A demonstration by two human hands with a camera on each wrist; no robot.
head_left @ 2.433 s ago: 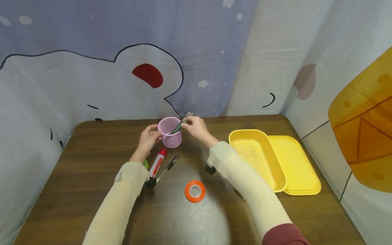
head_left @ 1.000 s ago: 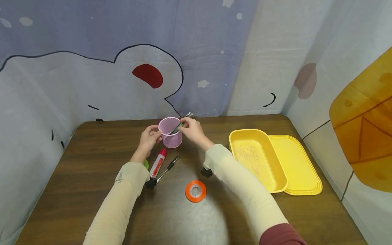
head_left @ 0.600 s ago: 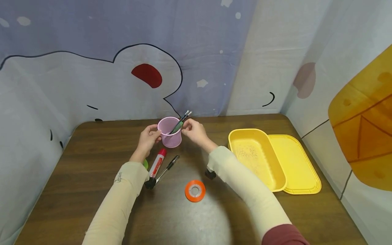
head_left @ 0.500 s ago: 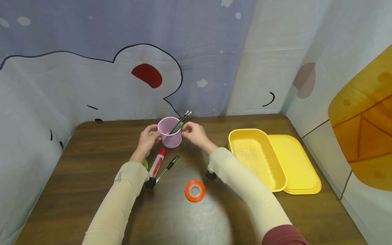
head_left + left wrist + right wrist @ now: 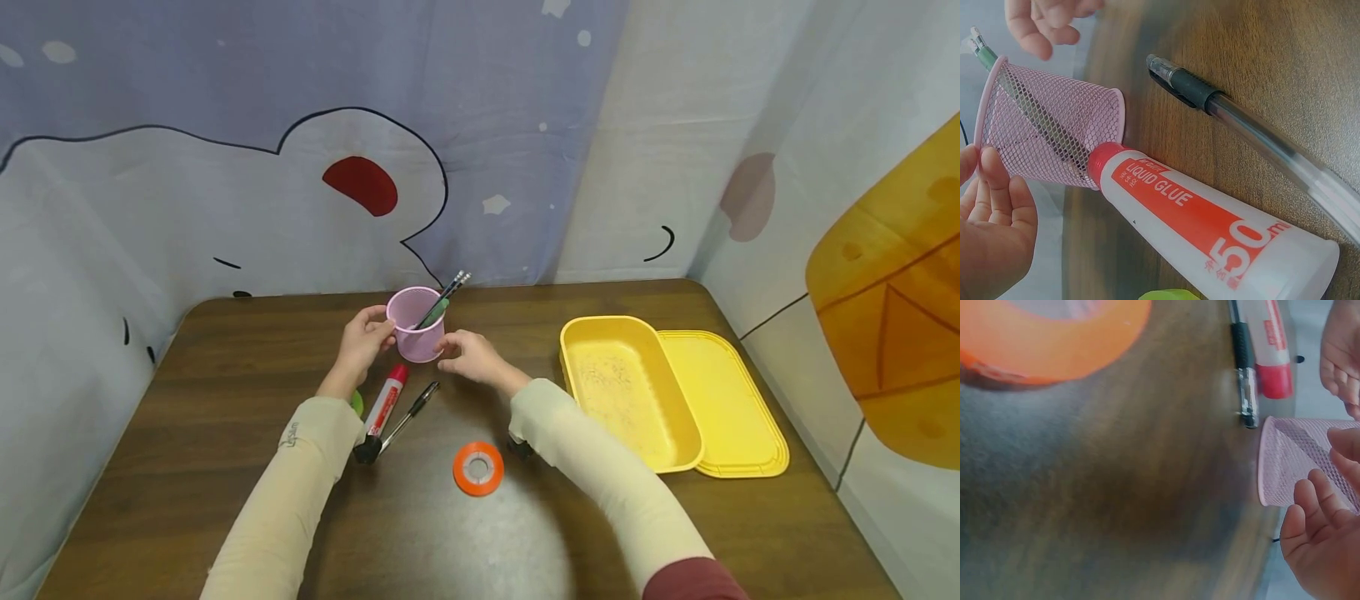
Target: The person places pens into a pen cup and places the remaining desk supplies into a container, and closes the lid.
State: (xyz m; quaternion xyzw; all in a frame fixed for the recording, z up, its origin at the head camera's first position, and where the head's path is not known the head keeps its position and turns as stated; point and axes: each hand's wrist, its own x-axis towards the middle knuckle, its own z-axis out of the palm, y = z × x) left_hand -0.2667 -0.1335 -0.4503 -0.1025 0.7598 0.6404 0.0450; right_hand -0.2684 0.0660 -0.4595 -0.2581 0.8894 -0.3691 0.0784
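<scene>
A pink mesh pen cup (image 5: 418, 343) stands near the table's back edge. My left hand (image 5: 363, 343) pinches its rim at the left, thumb and finger seen at the rim in the left wrist view. Inside, thin dark sticks with silvery ends (image 5: 454, 283) and a green item (image 5: 435, 312) lean to the right. My right hand (image 5: 474, 360) is beside the cup's right side, fingers loosely bent and holding nothing. In front of the cup lie a liquid glue bottle (image 5: 1191, 219) with a red cap and a black-capped clear pen (image 5: 1260, 128).
An orange tape roll (image 5: 477, 468) lies towards the front. To the right, a yellow tub (image 5: 678, 433) overlaps its yellow lid (image 5: 738, 417). A bright green object (image 5: 1169, 295) shows partly beside the glue bottle. A printed curtain (image 5: 495, 167) hangs behind the table.
My right hand has let go of the green item and sticks in the cup and moved down along the cup's right side. My left hand stays on the rim.
</scene>
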